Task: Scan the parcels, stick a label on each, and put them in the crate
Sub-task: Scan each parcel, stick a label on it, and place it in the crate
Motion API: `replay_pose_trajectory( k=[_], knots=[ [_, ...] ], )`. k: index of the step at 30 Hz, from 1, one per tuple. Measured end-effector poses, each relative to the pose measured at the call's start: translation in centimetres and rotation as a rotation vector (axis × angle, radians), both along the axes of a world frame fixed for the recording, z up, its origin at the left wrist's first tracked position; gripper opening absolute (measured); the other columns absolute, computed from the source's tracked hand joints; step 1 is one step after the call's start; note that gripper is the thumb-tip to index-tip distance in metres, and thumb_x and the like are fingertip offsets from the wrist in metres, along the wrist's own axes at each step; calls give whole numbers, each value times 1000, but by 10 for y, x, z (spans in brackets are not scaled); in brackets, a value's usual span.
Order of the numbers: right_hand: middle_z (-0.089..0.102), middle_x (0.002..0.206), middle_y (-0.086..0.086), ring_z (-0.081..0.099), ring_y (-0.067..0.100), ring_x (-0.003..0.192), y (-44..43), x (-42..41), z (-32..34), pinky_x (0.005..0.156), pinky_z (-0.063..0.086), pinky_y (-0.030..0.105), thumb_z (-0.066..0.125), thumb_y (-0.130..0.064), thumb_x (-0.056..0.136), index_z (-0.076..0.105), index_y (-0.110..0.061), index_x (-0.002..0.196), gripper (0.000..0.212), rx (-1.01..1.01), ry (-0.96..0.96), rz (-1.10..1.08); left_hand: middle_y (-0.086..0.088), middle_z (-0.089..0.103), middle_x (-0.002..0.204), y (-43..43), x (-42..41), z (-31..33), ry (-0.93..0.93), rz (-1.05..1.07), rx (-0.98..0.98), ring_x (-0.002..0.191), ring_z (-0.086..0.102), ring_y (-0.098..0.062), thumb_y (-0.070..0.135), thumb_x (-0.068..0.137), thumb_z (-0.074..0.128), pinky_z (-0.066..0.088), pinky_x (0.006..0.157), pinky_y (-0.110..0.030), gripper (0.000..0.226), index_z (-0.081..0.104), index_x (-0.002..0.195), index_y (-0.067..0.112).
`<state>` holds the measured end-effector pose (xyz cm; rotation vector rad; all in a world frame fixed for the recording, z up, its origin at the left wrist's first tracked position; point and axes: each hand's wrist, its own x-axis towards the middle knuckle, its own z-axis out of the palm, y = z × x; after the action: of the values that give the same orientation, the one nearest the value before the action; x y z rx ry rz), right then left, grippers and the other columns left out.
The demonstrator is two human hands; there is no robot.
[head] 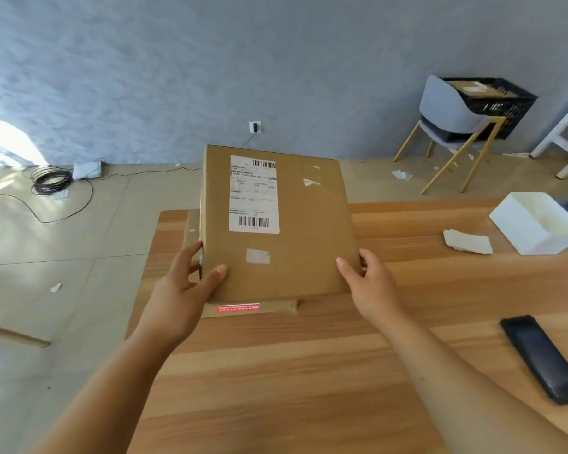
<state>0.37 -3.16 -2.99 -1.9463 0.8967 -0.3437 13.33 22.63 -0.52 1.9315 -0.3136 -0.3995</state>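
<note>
A brown cardboard parcel (309,231) with a white shipping label (253,194) on top is held tilted above the wooden table (309,355). My left hand (184,290) grips its left near edge, thumb on top. My right hand (371,286) grips its right near corner. Under it lies a second flat brown parcel (276,308) with a red sticker (238,308). A black crate (492,103) with a parcel inside sits on a grey chair (446,116) at the far right.
A black handheld device (541,358) lies at the table's right edge. A white open box (538,221) and a torn paper scrap (468,242) sit at the back right. Coiled cable (51,180) and paper bits lie on the tiled floor.
</note>
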Motion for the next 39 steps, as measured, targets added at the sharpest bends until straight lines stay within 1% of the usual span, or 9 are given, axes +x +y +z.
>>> replay_pose_trajectory(
  k=[4, 9, 13, 19, 23, 28, 34, 37, 39],
  knots=[
    [58, 109, -17, 55, 7, 105, -55, -48, -2, 72, 41, 15, 57, -44, 90, 50, -22, 128, 44, -2, -42, -55, 4, 59, 119, -58, -39, -3, -34, -58, 23, 75, 66, 3, 51, 81, 61, 49, 70, -29, 47, 34, 119, 53],
    [53, 133, -5, 51, 17, 121, -115, -115, -20, 97, 46, 37, 53, -47, 92, 42, -17, 140, 58, 1, 151, -121, 6, 59, 118, -132, -91, -37, 47, -158, 79, 94, 64, -12, 57, 81, 56, 50, 82, -40, 50, 32, 123, 46],
    [55, 132, -2, 52, 14, 106, -148, -154, -35, 84, 43, 29, 53, -41, 94, 47, -17, 136, 49, 43, 279, -145, 8, 64, 110, -174, -128, -74, 133, -212, 143, 98, 62, -15, 55, 84, 53, 48, 90, -43, 48, 32, 125, 41],
    [56, 129, 7, 57, 26, 109, -174, -172, -51, 89, 50, 38, 56, -37, 94, 49, -11, 133, 48, 38, 522, -103, 2, 63, 115, -199, -153, -107, 189, -245, 295, 101, 61, -19, 44, 86, 59, 49, 89, -41, 47, 45, 128, 28],
    [46, 137, 9, 50, 28, 119, -172, -165, -56, 91, 45, 36, 53, -36, 95, 36, -16, 143, 54, -68, 598, -76, 2, 61, 119, -204, -152, -112, 136, -281, 393, 99, 60, -18, 38, 84, 64, 46, 76, -31, 46, 48, 123, 20],
    [35, 147, 6, 41, 26, 130, -177, -166, -57, 98, 40, 36, 52, -40, 95, 25, -19, 148, 63, -75, 597, -10, -4, 45, 129, -210, -139, -106, -49, -270, 500, 116, 47, -26, 37, 75, 75, 43, 94, -40, 64, 46, 127, 14],
    [62, 117, -3, 57, 13, 100, -198, -196, -61, 84, 50, 34, 55, -40, 93, 58, -20, 122, 35, -94, 485, -115, 1, 51, 117, -222, -129, -87, -380, -420, 495, 108, 45, -27, 29, 80, 69, 42, 87, -36, 36, 60, 113, 18],
    [63, 100, -7, 55, 10, 85, -209, -219, -70, 69, 46, 28, 54, -40, 93, 60, -20, 117, 31, -141, 554, -179, 4, 58, 113, -243, -130, -78, -416, -517, 449, 105, 53, -22, 33, 83, 66, 46, 83, -34, 29, 64, 108, 19],
    [63, 105, -4, 57, 14, 88, -219, -236, -76, 66, 44, 28, 54, -38, 94, 57, -18, 122, 35, -172, 672, -199, 6, 57, 114, -258, -136, -77, -430, -572, 419, 109, 51, -18, 35, 85, 64, 44, 82, -29, 28, 63, 109, 21]
  ],
)
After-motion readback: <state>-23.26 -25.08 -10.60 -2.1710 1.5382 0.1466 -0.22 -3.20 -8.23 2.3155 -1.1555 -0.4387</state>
